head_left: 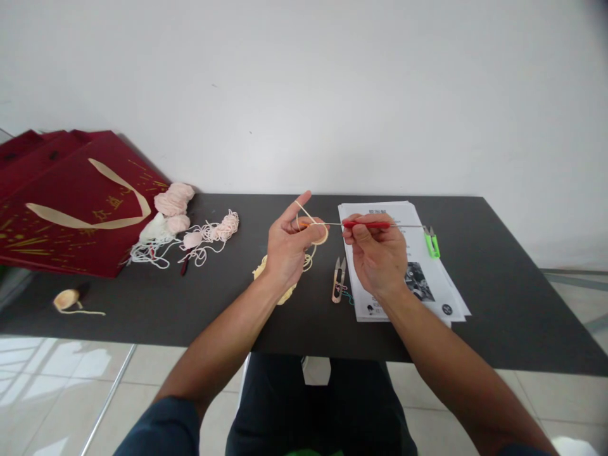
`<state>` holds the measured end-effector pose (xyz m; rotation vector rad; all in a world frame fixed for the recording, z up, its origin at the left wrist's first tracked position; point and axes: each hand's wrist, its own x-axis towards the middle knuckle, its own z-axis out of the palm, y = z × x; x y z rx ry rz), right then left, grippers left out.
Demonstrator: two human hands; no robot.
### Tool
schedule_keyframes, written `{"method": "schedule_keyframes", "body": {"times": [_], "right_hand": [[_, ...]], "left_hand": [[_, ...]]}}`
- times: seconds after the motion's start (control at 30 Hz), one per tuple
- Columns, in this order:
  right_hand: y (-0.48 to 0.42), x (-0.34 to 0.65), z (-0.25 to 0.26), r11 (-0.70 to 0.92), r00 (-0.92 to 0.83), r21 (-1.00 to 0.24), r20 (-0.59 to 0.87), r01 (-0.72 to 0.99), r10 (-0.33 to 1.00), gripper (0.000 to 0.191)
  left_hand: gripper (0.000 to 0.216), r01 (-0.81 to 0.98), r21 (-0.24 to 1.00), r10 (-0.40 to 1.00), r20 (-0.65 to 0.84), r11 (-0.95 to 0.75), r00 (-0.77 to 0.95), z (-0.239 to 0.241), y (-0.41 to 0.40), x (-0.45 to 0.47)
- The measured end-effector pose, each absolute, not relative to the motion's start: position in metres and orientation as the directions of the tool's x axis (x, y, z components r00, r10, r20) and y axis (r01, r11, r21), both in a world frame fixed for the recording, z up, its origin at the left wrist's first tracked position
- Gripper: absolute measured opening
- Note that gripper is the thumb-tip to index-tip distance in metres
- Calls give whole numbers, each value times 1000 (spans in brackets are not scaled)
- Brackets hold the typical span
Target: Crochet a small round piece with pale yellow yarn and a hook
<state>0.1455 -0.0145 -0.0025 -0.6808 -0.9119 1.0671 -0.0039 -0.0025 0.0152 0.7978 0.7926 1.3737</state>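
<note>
My left hand [291, 247] pinches a small piece of cream crochet work [322, 236], with its index finger raised. A strand of cream yarn [304, 209] runs over that finger down to the piece. In my right hand [379, 256] is a crochet hook [369, 225] with a red grip, held level, its thin metal shaft reaching left to the yarn at my left fingers. The exact spot where the hook tip meets the loops is too small to make out. Partly hidden behind my left wrist lies a pale yellow yarn ball [287, 295] on the dark table.
Thread snips [338, 280] lie between my forearms, beside printed sheets [380, 297]. Green-handled snips [432, 242] rest on the sheets' right edge. Leftward are pink yarn balls [173, 199], tangled yarn [223, 228], a red gift bag [95, 209] and a small cream crocheted piece [66, 299].
</note>
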Motion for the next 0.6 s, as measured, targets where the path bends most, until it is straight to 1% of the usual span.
{"method": "schedule_keyframes", "body": {"times": [0.17,0.37,0.5,0.6], "right_hand": [[-14,147,1,390,234,-817,317,-424,919,20],[-17,146,-2,444,283,-825,359,-348,889,16],[-20,146,-4,469,249,-819,404,-330,880,13],[-20,148,-4,466,212,-812,416,-352,884,13]], "left_hand": [[73,-523,851,999,-32,46,36,19,-1,-6],[66,-494,870,999,17,-1,29,18,0,-8],[62,-511,860,998,43,-9,55,16,2,-11],[60,-520,854,995,35,19,93,14,3,-12]]}}
